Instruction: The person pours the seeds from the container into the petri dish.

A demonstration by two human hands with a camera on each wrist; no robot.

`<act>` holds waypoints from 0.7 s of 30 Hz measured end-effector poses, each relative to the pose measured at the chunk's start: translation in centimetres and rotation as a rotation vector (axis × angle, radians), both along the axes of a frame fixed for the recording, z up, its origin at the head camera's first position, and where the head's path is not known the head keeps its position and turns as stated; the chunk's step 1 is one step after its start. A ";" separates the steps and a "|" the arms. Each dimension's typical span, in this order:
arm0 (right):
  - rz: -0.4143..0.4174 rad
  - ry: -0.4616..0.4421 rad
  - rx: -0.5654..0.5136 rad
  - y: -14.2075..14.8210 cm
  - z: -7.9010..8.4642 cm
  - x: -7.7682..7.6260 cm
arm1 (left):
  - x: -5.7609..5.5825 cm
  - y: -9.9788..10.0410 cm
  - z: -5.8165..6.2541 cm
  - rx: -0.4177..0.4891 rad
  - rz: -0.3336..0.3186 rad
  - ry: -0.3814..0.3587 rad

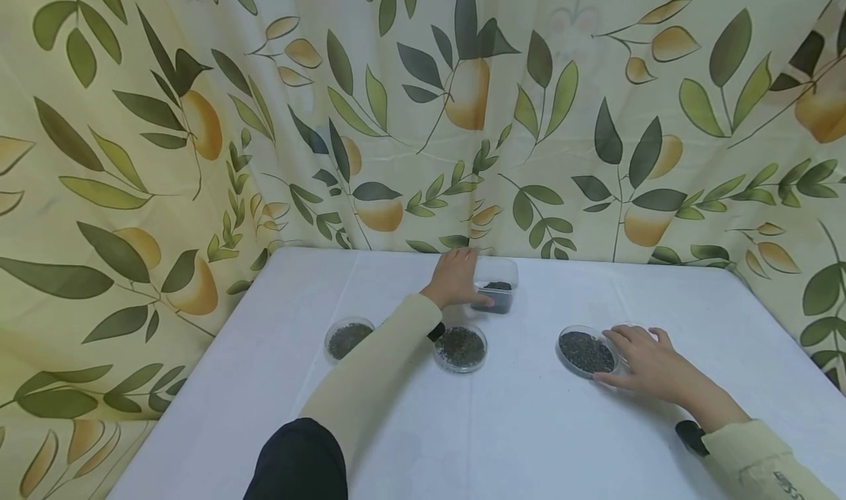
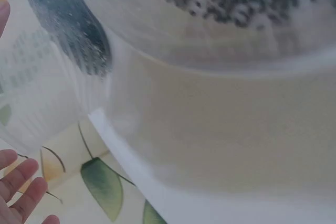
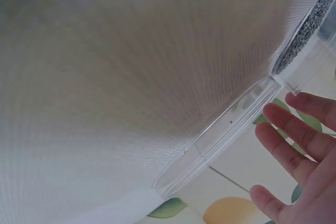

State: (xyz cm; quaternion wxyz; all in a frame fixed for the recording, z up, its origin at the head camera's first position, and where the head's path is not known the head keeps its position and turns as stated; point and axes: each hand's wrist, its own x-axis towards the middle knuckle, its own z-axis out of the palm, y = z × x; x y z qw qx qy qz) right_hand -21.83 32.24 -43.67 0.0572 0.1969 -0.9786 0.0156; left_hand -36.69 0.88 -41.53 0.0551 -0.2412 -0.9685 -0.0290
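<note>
In the head view my left hand (image 1: 456, 278) reaches to the far edge of the table, fingers spread beside a clear plastic box (image 1: 497, 271) with dark grains in its bottom. The left wrist view shows the same box (image 2: 68, 30) between thumb and fingers, the fingers apart and little bent. My right hand (image 1: 651, 364) is at the right side of a round clear dish of dark grains (image 1: 587, 352), thumb and fingertips right at its rim. In the right wrist view its fingers (image 3: 294, 150) are extended and spread.
Two more round dishes of brownish-grey grains stand left of centre: one (image 1: 460, 347) below my left wrist, the other (image 1: 348, 337) partly behind my left sleeve. A white cloth (image 1: 515, 426) covers the table. A leaf-patterned curtain (image 1: 423, 155) hangs behind it.
</note>
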 end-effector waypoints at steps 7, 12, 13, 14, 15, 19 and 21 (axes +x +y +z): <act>0.004 0.007 -0.004 0.0 0.1 0.1 | 0.8 0.8 0.9 0.024 -0.027 0.032; -0.001 -0.003 -0.006 -0.1 0.2 0.1 | 1.4 1.6 1.3 0.037 -0.038 0.023; -0.003 -0.006 -0.006 -0.1 0.2 0.1 | 1.6 1.8 1.4 0.028 -0.041 0.025; -0.005 -0.009 -0.004 -0.1 0.2 0.1 | 1.7 1.9 1.3 0.017 -0.044 0.031; -0.006 -0.010 -0.005 -0.1 0.2 0.1 | 1.8 2.1 1.3 0.007 -0.049 0.037; -0.009 -0.016 -0.003 -0.1 0.1 0.0 | 2.5 2.7 1.0 -0.006 -0.081 0.072; -0.010 -0.017 -0.004 -0.1 0.1 0.0 | 2.9 3.0 0.9 -0.004 -0.096 0.079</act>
